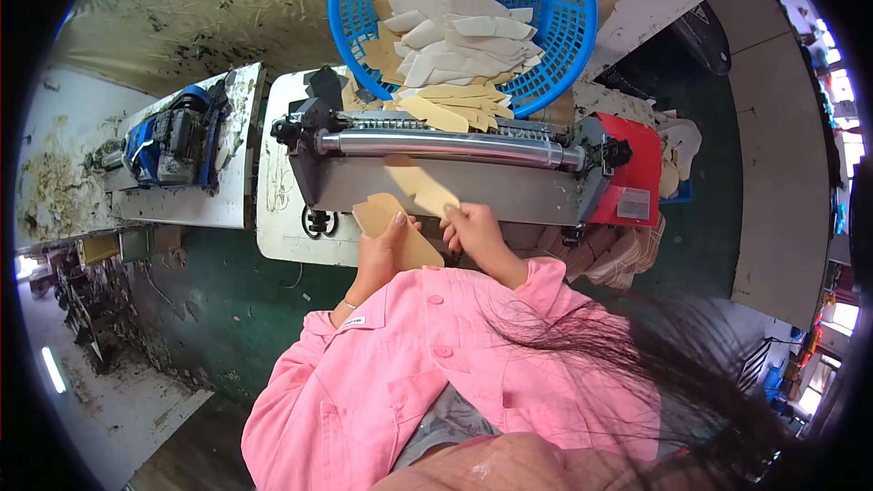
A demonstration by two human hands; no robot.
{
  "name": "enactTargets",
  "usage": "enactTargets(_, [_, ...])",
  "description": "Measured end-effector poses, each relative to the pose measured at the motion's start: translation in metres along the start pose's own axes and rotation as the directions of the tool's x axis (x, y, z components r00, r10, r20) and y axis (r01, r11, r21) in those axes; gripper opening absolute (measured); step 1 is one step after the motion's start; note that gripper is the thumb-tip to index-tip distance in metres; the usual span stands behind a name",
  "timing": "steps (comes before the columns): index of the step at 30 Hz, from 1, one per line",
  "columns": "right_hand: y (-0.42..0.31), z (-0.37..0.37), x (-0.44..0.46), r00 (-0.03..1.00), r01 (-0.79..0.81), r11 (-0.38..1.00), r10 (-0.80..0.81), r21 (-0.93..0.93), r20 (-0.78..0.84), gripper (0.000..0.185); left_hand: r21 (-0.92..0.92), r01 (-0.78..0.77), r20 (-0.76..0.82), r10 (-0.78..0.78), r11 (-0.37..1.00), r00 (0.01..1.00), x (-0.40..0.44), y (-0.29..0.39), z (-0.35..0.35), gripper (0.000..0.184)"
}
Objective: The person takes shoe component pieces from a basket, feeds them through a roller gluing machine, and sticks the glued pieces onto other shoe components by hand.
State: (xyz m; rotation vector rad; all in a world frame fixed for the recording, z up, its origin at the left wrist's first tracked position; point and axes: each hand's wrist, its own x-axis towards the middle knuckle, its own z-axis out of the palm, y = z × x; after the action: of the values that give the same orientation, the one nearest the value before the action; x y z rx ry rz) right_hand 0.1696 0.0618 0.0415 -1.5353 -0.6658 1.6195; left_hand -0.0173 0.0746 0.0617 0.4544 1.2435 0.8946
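Note:
My left hand (386, 247) is closed around a small stack of tan shoe-shaped cut pieces (421, 251), held close to the pink jacket. Between the fingers of my right hand (479, 235) is one end of a single tan cut piece (424, 186). Its far end, slightly blurred, reaches over the grey metal plate (509, 195) toward the shiny roller (446, 147) of a machine. Several more tan pieces (446, 109) lie behind the roller, below the basket.
Behind the machine stands a blue plastic basket (580, 23) heaped with white and tan pieces (464, 23). A red housing (632, 168) closes the machine's right end. On the left, a blue motor unit (173, 141) sits on another table. Bundled pieces (618, 255) are below right.

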Motion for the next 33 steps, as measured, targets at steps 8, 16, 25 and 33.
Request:
enactTargets(8, [0.000, 0.007, -0.031, 0.911, 0.411, 0.736, -0.360, -0.538, 0.204, 0.032, -0.053, 0.061, 0.017, -0.061, 0.997, 0.998, 0.003, -0.002, 0.007, 0.033])
enactTargets(16, [-0.013, -0.017, 0.028, 0.992, 0.076, 0.916, -0.108, -0.394, -0.059, 0.035, -0.186, 0.038, 0.254, 0.011, 0.982, 0.967, 0.003, -0.017, -0.012, 0.045])
enactTargets(25, [-0.012, 0.009, -0.049, 0.943, 0.324, 0.752, -0.206, -0.574, 0.263, 0.040, -0.024, 0.052, 0.040, -0.051, 0.998, 0.998, 0.004, -0.006, 0.007, 0.037])
enactTargets(33, [0.030, -0.006, -0.013, 0.940, 0.333, 0.840, -0.332, -0.428, 0.079, 0.026, -0.155, 0.047, 0.136, -0.026, 0.987, 0.990, -0.004, -0.006, -0.007, 0.029])
